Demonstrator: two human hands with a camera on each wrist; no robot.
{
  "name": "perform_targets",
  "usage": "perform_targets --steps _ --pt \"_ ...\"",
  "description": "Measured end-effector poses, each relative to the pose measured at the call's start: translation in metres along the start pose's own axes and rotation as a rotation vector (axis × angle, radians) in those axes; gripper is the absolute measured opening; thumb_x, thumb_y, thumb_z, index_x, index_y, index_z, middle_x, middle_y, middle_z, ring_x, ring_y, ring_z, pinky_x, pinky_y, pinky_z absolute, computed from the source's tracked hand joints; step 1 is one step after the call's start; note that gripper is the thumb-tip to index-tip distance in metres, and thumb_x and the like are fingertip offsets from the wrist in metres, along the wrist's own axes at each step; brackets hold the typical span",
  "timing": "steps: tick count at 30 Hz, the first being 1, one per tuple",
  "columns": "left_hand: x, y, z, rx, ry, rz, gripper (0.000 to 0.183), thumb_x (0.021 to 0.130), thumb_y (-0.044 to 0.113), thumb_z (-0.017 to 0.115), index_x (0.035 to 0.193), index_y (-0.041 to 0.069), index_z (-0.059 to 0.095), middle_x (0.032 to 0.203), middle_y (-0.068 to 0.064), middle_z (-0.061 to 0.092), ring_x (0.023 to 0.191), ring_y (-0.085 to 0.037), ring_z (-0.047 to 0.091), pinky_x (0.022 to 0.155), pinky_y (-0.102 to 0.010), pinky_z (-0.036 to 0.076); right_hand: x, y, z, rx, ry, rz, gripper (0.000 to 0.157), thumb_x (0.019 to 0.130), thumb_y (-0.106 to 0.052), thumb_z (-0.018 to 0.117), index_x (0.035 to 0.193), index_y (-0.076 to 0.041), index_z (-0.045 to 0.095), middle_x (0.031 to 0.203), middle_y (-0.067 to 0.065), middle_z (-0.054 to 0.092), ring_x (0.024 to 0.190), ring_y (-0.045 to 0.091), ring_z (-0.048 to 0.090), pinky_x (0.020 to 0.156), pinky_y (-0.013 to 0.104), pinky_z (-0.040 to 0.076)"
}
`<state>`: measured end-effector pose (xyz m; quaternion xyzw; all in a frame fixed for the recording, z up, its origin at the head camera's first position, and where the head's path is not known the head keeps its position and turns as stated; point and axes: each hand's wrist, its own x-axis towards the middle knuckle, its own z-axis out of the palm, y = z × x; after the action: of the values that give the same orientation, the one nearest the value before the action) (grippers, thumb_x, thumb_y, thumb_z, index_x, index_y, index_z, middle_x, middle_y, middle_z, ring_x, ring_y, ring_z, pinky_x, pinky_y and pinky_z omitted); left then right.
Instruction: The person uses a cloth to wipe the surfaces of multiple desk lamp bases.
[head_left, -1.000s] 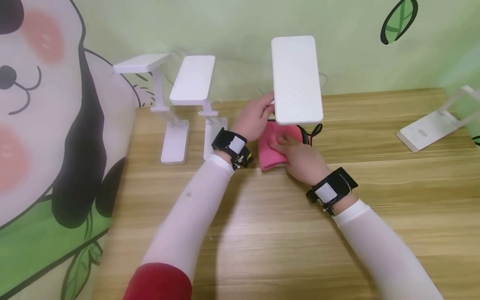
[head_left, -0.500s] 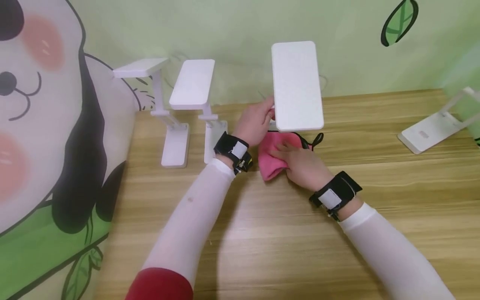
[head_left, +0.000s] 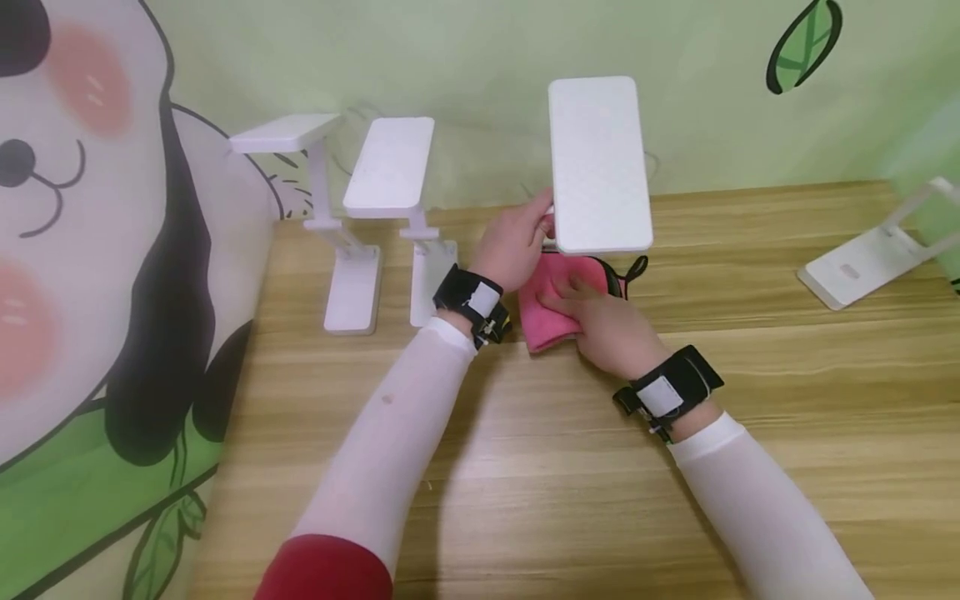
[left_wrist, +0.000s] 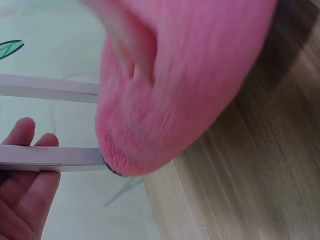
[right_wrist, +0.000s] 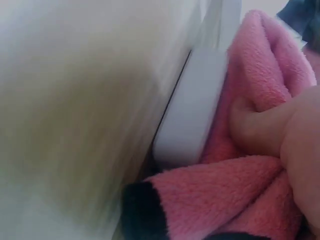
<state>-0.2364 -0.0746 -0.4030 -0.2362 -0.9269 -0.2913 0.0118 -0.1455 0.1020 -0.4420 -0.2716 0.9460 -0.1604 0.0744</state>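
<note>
A white desk lamp stands at the back of the table, its flat head (head_left: 600,167) tilted toward me. My left hand (head_left: 513,246) grips one of the two slim lamp arms (left_wrist: 55,156), fingers curled round it in the left wrist view. Over the lamp's base (right_wrist: 192,107) lies a pink fluffy cloth (head_left: 543,312) with dark edging and a small black loop. My right hand (head_left: 611,325) holds this cloth against the base, thumb sunk into its folds in the right wrist view. Most of the base is hidden under cloth and lamp head.
Two similar white lamps, one at far left (head_left: 352,292) and one nearer (head_left: 390,162), stand left of my left hand. Another white lamp (head_left: 862,262) sits at the right edge. Behind the wooden table (head_left: 570,492) rises a green painted wall (head_left: 465,50).
My right hand and the cloth shift slightly toward me, then a little back. The cloth's front edge, rumpled half a second ago, lies flatter. My left hand keeps its grip on the lamp arm.
</note>
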Motion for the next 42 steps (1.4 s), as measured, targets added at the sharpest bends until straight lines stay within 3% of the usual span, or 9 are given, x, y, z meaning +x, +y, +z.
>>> perform_targets --steps 7,11,15,24,30,33,36,39,42 --pt "-0.001 0.000 0.000 0.025 0.015 0.015 0.022 0.108 0.022 0.042 0.127 0.014 0.046 0.091 -0.002 0.067 0.076 -0.016 0.056 0.071 -0.033 0.047 -0.026 -0.020 -0.005 0.025 -0.021 -0.042 0.056 0.088 0.002 0.055 0.141 -0.018 0.056 0.146 0.017 0.046 0.131 0.033 0.043 0.087 0.051 0.053" --pt "-0.001 0.000 0.001 0.050 0.019 0.018 0.020 0.108 0.023 0.041 0.125 0.014 0.045 0.087 0.001 0.063 0.071 -0.016 0.053 0.066 -0.032 0.045 -0.026 -0.021 -0.006 0.018 0.005 -0.063 0.051 0.089 0.000 0.056 0.137 -0.018 0.060 0.138 0.019 0.054 0.111 0.036 0.059 0.082 0.051 0.055" --pt "-0.002 0.001 0.003 0.049 0.018 0.031 0.020 0.108 0.025 0.041 0.125 0.015 0.046 0.088 0.001 0.064 0.071 -0.014 0.053 0.065 -0.031 0.046 -0.017 -0.012 -0.009 0.058 0.027 -0.072 0.046 0.092 -0.002 0.056 0.136 -0.016 0.061 0.128 0.015 0.064 0.091 0.032 0.066 0.079 0.048 0.055" --pt "-0.001 0.002 0.005 0.055 -0.005 0.009 0.020 0.107 0.021 0.043 0.126 0.015 0.045 0.088 -0.003 0.061 0.077 -0.017 0.057 0.069 -0.035 0.049 0.029 0.028 -0.001 0.121 0.177 -0.152 0.053 0.083 0.008 0.062 0.131 -0.015 0.064 0.126 0.011 0.064 0.106 0.026 0.059 0.092 0.048 0.049" --pt "-0.002 0.005 0.004 0.004 -0.001 -0.009 0.023 0.107 0.022 0.043 0.129 0.015 0.046 0.094 -0.002 0.066 0.080 -0.015 0.059 0.069 -0.034 0.049 0.006 0.011 -0.001 0.083 0.126 0.007 0.050 0.092 -0.002 0.058 0.139 -0.017 0.058 0.138 0.010 0.057 0.106 0.028 0.061 0.084 0.047 0.053" --pt "-0.003 0.004 0.002 -0.011 0.014 -0.001 0.019 0.108 0.023 0.042 0.125 0.015 0.048 0.095 -0.001 0.067 0.078 -0.014 0.058 0.068 -0.033 0.047 -0.009 -0.003 -0.005 0.065 0.079 0.005 0.052 0.089 0.002 0.056 0.137 -0.016 0.059 0.138 0.010 0.058 0.115 0.031 0.057 0.090 0.049 0.052" --pt "-0.003 0.003 0.003 -0.024 0.016 0.005 0.017 0.108 0.023 0.042 0.121 0.016 0.048 0.094 0.001 0.066 0.076 -0.013 0.055 0.066 -0.032 0.045 -0.019 -0.013 -0.006 0.051 0.057 -0.018 0.053 0.087 0.005 0.053 0.136 -0.015 0.061 0.135 0.009 0.060 0.113 0.030 0.059 0.089 0.049 0.052" --pt "-0.003 0.002 0.003 -0.030 0.013 0.009 0.017 0.108 0.022 0.042 0.122 0.017 0.049 0.094 0.003 0.065 0.078 -0.012 0.056 0.067 -0.031 0.046 -0.017 -0.014 -0.003 0.072 0.071 -0.026 0.050 0.088 0.005 0.053 0.134 -0.013 0.062 0.131 0.010 0.063 0.106 0.030 0.062 0.087 0.049 0.053" --pt "-0.003 0.001 0.005 -0.022 0.018 0.010 0.019 0.107 0.021 0.042 0.125 0.017 0.048 0.093 0.002 0.064 0.081 -0.012 0.057 0.069 -0.032 0.048 0.000 -0.003 0.001 0.108 0.127 -0.023 0.048 0.089 0.003 0.056 0.134 -0.015 0.062 0.128 0.010 0.064 0.099 0.028 0.063 0.086 0.048 0.053"
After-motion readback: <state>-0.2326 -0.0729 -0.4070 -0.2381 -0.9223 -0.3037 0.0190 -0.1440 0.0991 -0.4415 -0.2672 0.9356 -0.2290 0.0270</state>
